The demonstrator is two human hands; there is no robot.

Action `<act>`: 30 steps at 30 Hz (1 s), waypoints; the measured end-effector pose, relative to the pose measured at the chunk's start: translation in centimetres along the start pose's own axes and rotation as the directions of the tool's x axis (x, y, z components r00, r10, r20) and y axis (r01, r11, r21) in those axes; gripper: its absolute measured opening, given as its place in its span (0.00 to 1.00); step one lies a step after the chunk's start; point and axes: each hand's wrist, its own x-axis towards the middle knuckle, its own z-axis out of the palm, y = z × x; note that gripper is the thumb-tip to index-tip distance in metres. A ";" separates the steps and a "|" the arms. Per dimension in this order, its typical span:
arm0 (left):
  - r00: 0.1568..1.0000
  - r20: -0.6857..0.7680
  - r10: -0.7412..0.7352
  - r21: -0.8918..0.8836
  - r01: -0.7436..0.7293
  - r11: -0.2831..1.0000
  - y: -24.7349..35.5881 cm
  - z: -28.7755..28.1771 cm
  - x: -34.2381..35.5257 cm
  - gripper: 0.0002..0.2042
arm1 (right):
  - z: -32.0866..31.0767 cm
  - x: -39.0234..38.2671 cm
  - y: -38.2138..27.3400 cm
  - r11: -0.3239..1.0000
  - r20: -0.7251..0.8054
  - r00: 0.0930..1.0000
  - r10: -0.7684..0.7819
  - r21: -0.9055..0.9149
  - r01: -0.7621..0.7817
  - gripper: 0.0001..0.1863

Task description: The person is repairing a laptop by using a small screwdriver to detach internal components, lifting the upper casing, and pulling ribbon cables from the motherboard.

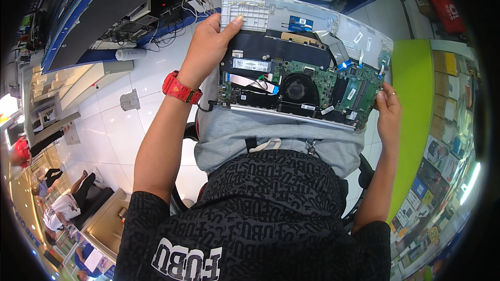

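Observation:
An opened laptop base [250,84] rests across my lap, its inner side facing up. My left hand [216,34] grips its far left corner, thumb on top and fingers hidden beneath. At the right edge my right hand [388,103] holds the casing, thumb near the green circuit board [325,75]. A round black fan [299,89] sits in the middle, with a slim storage module [251,65] to its left. White ribbon cables [336,47] and a small blue board [301,23] lie toward the far side. A black cable [208,106] meets the laptop's near left side.
A blue-edged workbench [78,21] with tangled wires and devices stands at the far left. A lime-green panel [411,114] runs along the right, beside shelves of boxes [445,78]. White tiled floor [117,140] shows at left. Seated people [65,211] are at the lower left.

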 end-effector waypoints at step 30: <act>0.991 -0.134 0.026 0.069 -0.017 0.997 -0.7 0.1 -4.4 0.17 | 10.6 9.7 -12.7 0.321 0.301 0.634 -0.712 -0.664 0.676 0.27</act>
